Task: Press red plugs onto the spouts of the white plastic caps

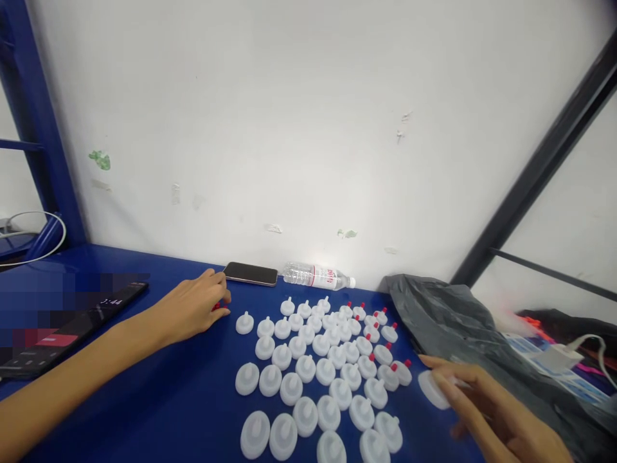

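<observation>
The right hand [496, 408] has its fingers closed in a pinch on a white disc [434, 390]. The disc sits at the fingertips, with most of its round face sticking out to the left past them and its edge tucked under them. Its narrow stem points back toward the palm, between the fingers. The disc is tilted and held above the bench [193, 399], near the right edge of the spread of discs.

The left hand [195, 308] is low over the bench, left of the spread, its fingers curled and the thumb and index tips slightly apart. Small red pieces [216, 307] show in the gap between them, partly hidden; whether the fingers grip any of them cannot be told.

Between the hands, many white stemmed discs [291, 388] lie on the bench, stems mostly up. Those along the right and far right side carry red caps [407, 363] on their stems. Behind them, a clear bottle [311, 275] lies on its side by the wall, with a dark phone [250, 274] just left of it. A grey plastic bag [434, 315] lies beyond the right hand.
</observation>
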Action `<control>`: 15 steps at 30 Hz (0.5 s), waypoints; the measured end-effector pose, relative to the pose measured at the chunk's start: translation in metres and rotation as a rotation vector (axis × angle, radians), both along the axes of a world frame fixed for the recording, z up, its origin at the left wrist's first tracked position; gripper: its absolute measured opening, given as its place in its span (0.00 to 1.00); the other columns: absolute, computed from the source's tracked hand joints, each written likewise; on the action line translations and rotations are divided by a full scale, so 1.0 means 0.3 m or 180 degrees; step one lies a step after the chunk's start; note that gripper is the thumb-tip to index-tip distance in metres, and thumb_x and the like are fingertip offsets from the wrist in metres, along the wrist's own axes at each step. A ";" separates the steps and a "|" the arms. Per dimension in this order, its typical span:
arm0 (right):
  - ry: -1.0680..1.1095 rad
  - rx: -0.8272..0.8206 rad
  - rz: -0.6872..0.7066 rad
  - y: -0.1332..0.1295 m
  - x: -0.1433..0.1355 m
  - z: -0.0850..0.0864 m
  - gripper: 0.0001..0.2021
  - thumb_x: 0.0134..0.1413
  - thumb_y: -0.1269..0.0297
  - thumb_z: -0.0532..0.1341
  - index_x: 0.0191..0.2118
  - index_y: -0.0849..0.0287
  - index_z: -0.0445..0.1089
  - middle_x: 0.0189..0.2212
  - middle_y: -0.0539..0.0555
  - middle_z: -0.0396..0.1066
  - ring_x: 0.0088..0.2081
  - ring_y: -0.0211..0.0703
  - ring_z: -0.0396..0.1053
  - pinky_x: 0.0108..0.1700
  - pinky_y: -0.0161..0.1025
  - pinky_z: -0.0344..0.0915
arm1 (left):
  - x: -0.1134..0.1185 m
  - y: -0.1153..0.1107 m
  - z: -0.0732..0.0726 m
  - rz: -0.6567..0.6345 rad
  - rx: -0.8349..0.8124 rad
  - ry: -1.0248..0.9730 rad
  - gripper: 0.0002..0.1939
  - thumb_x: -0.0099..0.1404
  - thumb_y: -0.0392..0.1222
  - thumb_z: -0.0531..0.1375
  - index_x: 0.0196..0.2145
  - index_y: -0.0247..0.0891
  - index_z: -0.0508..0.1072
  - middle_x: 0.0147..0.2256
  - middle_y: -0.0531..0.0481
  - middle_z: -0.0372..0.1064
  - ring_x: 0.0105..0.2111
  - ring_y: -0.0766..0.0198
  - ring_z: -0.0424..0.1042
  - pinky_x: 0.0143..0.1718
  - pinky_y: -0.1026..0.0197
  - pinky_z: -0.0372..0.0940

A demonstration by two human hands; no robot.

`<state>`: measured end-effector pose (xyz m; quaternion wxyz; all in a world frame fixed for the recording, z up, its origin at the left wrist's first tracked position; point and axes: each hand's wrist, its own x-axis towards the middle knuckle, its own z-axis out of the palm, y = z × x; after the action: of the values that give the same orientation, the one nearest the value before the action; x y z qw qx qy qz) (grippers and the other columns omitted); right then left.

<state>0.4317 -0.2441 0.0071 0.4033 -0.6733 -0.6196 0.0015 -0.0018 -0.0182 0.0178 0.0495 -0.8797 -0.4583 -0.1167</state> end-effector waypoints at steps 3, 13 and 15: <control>-0.0204 0.0082 0.0276 0.016 -0.094 0.101 0.17 0.66 0.46 0.61 0.51 0.48 0.78 0.47 0.53 0.83 0.37 0.46 0.83 0.37 0.31 0.79 | 0.010 0.003 -0.025 -0.0093 0.0051 0.0068 0.10 0.68 0.38 0.57 0.33 0.41 0.79 0.41 0.42 0.75 0.43 0.48 0.72 0.30 0.58 0.61; -0.0699 -0.0184 0.1034 0.123 -0.410 0.205 0.06 0.70 0.57 0.61 0.48 0.46 0.74 0.40 0.47 0.81 0.34 0.41 0.79 0.35 0.32 0.73 | 0.058 -0.046 -0.006 -0.0411 0.0501 -0.0506 0.17 0.77 0.45 0.50 0.44 0.44 0.78 0.39 0.47 0.79 0.39 0.56 0.76 0.35 0.58 0.65; -0.0643 -0.0399 0.1037 0.140 -0.426 0.202 0.04 0.68 0.58 0.63 0.45 0.48 0.73 0.34 0.46 0.79 0.29 0.40 0.76 0.31 0.33 0.71 | 0.084 -0.076 -0.004 -0.0729 0.0786 -0.0987 0.17 0.78 0.48 0.50 0.48 0.45 0.78 0.43 0.49 0.80 0.42 0.57 0.77 0.40 0.58 0.68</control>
<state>0.3039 -0.2021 0.0679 0.2909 -0.5847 -0.7563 0.0378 0.0234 -0.0412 0.0167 0.0721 -0.8848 -0.3399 -0.3105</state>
